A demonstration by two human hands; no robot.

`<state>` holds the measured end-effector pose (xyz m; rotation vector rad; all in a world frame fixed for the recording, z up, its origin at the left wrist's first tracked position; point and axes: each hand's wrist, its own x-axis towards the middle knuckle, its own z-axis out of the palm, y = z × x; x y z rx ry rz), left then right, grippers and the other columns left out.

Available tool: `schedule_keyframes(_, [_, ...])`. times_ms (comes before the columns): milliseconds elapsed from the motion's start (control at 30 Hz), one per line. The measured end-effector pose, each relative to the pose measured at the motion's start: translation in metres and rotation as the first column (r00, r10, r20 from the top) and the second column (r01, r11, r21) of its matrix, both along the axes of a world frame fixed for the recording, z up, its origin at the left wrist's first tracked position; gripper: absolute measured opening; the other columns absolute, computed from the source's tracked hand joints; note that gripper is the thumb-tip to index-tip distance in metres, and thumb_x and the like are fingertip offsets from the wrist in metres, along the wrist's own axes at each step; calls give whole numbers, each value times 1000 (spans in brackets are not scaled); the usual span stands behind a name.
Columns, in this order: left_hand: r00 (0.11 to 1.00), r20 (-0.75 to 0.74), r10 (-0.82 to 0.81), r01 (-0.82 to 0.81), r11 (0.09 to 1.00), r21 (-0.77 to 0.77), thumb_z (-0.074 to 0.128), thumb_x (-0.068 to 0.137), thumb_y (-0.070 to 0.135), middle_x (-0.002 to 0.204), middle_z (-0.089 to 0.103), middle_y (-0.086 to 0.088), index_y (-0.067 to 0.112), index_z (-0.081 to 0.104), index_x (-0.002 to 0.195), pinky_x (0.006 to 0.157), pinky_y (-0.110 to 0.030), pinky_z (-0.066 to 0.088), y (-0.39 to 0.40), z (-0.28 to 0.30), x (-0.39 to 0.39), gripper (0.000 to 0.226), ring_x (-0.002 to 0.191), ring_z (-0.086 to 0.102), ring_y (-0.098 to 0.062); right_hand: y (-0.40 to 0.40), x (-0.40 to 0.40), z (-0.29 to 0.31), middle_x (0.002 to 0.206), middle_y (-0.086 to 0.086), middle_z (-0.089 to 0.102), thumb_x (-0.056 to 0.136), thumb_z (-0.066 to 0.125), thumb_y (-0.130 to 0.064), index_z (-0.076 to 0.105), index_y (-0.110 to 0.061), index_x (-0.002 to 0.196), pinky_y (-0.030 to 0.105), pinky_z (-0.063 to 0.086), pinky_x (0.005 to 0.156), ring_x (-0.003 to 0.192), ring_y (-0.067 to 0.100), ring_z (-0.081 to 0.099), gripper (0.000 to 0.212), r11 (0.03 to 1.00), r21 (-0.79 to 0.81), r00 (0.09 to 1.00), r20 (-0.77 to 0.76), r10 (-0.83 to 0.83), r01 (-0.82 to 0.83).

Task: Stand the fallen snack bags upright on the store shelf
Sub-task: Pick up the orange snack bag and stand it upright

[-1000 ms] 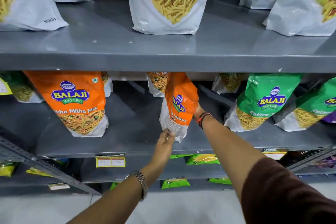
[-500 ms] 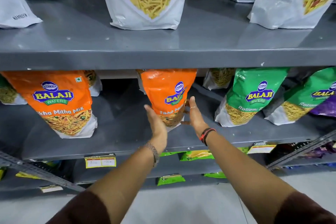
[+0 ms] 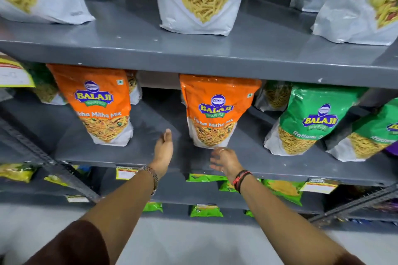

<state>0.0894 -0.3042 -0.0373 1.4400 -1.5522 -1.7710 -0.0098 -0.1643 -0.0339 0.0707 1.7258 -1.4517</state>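
An orange Balaji Tikha Mitha Mix bag [image 3: 215,109] stands upright at the middle of the grey middle shelf [image 3: 150,153], its front facing me. My left hand [image 3: 163,153] hovers open just left of the bag's base, palm turned toward it, not touching. My right hand [image 3: 224,161] is open just below and in front of the bag's base, fingers spread, apart from the bag. A second orange bag [image 3: 101,103] stands upright further left.
Two green Balaji Ratlami bags [image 3: 312,118] lean at the right of the same shelf. Large white namkeen bags [image 3: 200,0] stand on the upper shelf. Small green packets [image 3: 205,211] lie on lower shelves. Slanted metal braces [image 3: 49,161] cross at left and right.
The orange bag went from twisted and held by both hands to standing upright facing front. Both hands have let go and drawn back toward the shelf edge.
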Motion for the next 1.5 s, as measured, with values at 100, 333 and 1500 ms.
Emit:
schedule_keyframes(100, [988,34,150,-145,984,-104,45,95,28,129,57,-23,-2,53,122,101,-41,37,-28,-12,42,41,121,51,-39,-28,23,5,132,20,57,95,42,-13,50,-1,126,41,47,95,119,34,55,34,991,-42,992,2,126,-126])
schedule_keyframes(333, [960,162,229,-162,924,-347,48,89,7,105,62,-32,-4,59,99,82,-41,45,-139,-10,140,19,102,59,-44,-113,75,10,129,19,59,93,42,-8,54,0,122,44,46,100,121,34,55,31,976,-57,973,-111,202,-209])
schedule_keyframes(1500, [957,115,-268,286,937,-200,66,78,4,97,62,-5,20,56,82,79,-24,47,-161,-46,121,20,91,58,-22,-74,71,-27,113,3,70,74,72,-41,67,-21,103,39,48,92,110,24,61,35,928,359,659,-723,209,99])
